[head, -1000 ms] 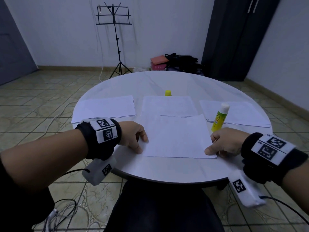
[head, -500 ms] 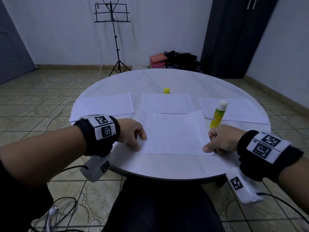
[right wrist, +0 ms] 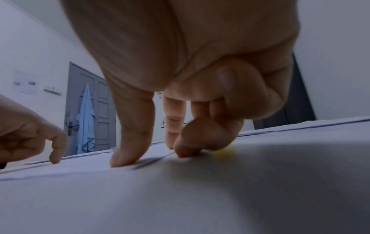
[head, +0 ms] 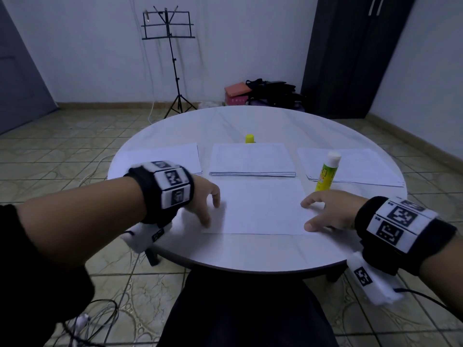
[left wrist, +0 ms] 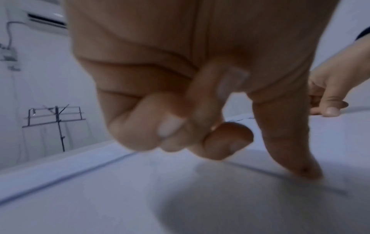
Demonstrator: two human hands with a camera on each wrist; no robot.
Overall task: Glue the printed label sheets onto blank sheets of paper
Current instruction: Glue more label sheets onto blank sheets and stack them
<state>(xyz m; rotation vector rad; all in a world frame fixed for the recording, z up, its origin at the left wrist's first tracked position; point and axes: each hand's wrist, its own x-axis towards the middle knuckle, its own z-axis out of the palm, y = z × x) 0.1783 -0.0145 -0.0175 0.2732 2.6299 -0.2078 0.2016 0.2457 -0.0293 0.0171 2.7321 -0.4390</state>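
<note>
A white sheet (head: 260, 206) lies flat on the round white table (head: 250, 251), in front of me. My left hand (head: 211, 214) is at its left edge, thumb tip on the paper (left wrist: 306, 172) and the other fingers loosely curled, holding nothing. My right hand (head: 309, 215) is at the right edge, its thumb (right wrist: 124, 158) and fingertips resting on the sheet's border. A yellow-green glue stick (head: 327, 174) with a white top stands upright just beyond the right hand. Its yellow cap (head: 250, 138) sits farther back.
Three paper stacks lie in a row behind the sheet: left stack (head: 162, 159), middle stack (head: 250, 159), right stack (head: 355, 166). A music stand (head: 172, 58) and bags (head: 270, 93) are on the floor beyond the table. Cables (head: 95, 321) lie by my left leg.
Both hands held the sheet's side edges with curled fingers before. Now the fingers have loosened and spread, only fingertips touch, and the sheet lies flat.
</note>
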